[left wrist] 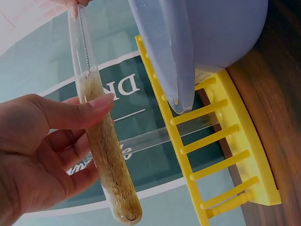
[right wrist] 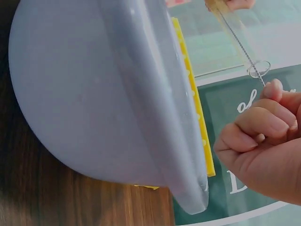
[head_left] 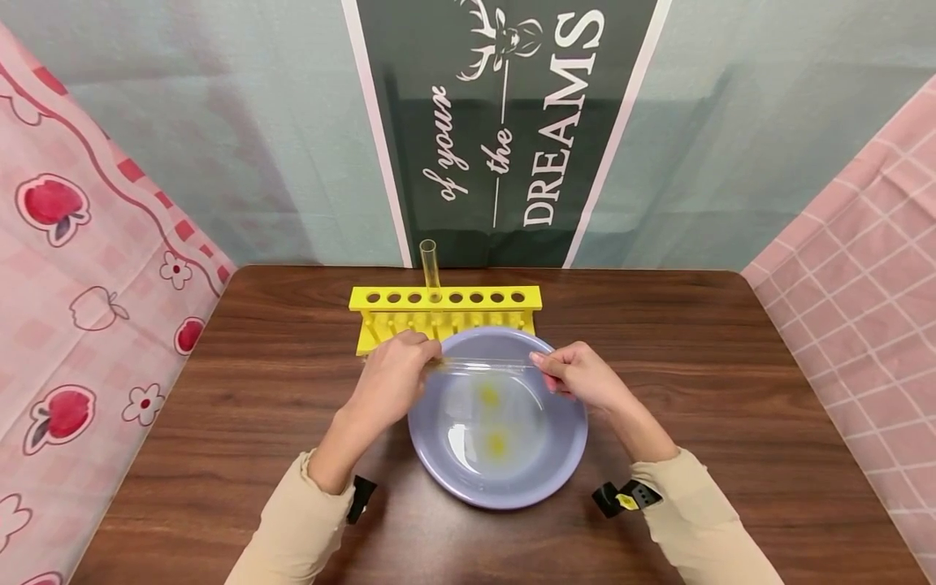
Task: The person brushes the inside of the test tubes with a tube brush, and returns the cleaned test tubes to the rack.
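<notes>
My left hand [head_left: 395,374] grips a clear glass test tube [left wrist: 76,52] between thumb and fingers, above the far part of a lavender basin [head_left: 500,497]. Inside the tube sits a tube brush [left wrist: 112,153], its tan bristles filling the closed end. A thin twisted wire [right wrist: 239,43] runs out of the tube's mouth, and my right hand [head_left: 581,374] pinches its end between thumb and curled fingers. In the head view the tube lies roughly level between both hands. Liquid in the basin shows two yellow patches.
Behind the basin stands a yellow test tube rack [head_left: 475,299], partly hidden by basin and left hand. One clear test tube [head_left: 430,264] is upright in it. The brown wooden table [head_left: 680,349] ends at a printed cloth backdrop [head_left: 504,162].
</notes>
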`<act>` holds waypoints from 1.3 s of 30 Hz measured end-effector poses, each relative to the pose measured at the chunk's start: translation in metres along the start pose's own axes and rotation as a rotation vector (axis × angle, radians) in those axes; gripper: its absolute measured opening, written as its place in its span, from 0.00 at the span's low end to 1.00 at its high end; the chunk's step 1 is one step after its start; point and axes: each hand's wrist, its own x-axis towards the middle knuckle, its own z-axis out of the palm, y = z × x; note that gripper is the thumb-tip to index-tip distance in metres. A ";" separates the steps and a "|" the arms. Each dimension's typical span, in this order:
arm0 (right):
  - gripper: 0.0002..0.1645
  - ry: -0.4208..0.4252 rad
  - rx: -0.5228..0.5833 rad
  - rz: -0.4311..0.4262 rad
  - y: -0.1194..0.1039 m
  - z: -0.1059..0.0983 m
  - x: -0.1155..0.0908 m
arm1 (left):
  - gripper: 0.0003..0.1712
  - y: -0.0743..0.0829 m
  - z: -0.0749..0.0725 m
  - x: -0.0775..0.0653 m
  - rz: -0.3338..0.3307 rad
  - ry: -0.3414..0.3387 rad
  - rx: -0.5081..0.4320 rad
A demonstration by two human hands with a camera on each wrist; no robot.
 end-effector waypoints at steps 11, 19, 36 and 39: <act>0.29 -0.129 0.460 0.118 -0.004 -0.010 0.001 | 0.07 0.004 0.001 0.002 0.026 0.050 0.019; 0.25 -0.015 0.056 -0.051 -0.002 -0.015 0.000 | 0.13 0.005 -0.003 0.005 0.014 0.033 -0.001; 0.18 0.227 -0.492 -0.557 0.014 -0.010 -0.001 | 0.14 -0.004 -0.003 0.002 -0.041 -0.106 -0.133; 0.17 0.243 -0.517 -0.630 0.016 -0.011 -0.001 | 0.13 -0.005 -0.004 0.001 -0.051 -0.125 -0.156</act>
